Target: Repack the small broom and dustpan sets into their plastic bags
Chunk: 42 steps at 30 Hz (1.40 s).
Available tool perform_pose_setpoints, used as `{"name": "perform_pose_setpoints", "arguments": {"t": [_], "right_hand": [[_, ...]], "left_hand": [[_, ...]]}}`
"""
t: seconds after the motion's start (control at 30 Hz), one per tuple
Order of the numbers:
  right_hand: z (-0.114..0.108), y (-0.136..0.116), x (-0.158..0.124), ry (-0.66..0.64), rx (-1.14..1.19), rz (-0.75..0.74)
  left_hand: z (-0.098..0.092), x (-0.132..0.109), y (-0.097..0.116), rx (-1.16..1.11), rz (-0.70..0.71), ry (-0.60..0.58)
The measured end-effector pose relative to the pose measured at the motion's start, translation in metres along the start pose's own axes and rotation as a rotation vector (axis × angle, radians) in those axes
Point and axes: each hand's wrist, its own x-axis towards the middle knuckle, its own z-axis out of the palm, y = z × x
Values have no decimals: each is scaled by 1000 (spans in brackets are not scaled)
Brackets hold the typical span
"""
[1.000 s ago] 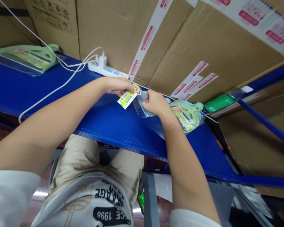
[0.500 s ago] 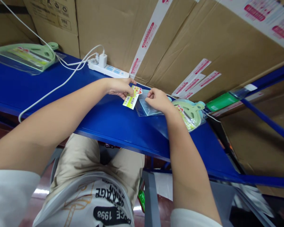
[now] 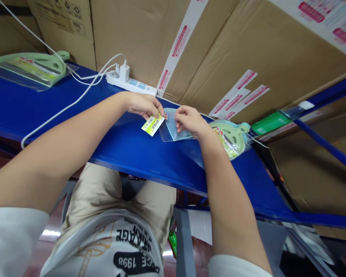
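Observation:
My left hand pinches a yellow-green and white printed label card at its upper edge, tilted over the blue shelf. Close by on the right, my right hand is curled, thumb and fingertips together; what they grip, if anything, I cannot make out. Beneath that hand lies a light-blue ribbed piece in clear plastic, partly covered by my fingers. Beyond my right wrist, green and blue dustpans in clear wrapping rest together, with a similar label showing.
A white power strip with a plugged-in charger and loose white cable sits at the back. Another wrapped green dustpan lies far left. Large taped cardboard boxes wall the rear. A green wrapped item is at the right.
My left hand has turned the label card, whose lower end has swung left. My right hand has shifted slightly left and its fingers have loosened a little over the blue piece.

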Motion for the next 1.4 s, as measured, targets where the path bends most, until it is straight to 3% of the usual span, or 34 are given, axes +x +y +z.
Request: {"name": "perform_pose_setpoints", "arguments": {"t": [0.13,0.3,0.43,0.6,0.8,0.97,1.23,1.4], "right_hand": [[7,-4,-3,-9,118,36],[11,-5,-4,0,252,101],[14,-6,-3,-33,285,122],[16,-4,-3,-47,245,83],[14,-6,-6,41,52,44],[12,-4,-3,13,-4,-53],[6,-1,1,-39,33,-84],[5,0,2,-34,40,-84]], "left_hand": [[-4,0,-2,26,-8,-34],[5,-4,2,-10,-71,116],[13,-6,8,-44,-92,158],[12,-9,13,-47,-119,201],[9,-12,15,-47,-85,202],[12,-12,16,-68,-91,164],[20,-5,13,-152,-32,153],[35,5,16,-154,-60,305]]}}
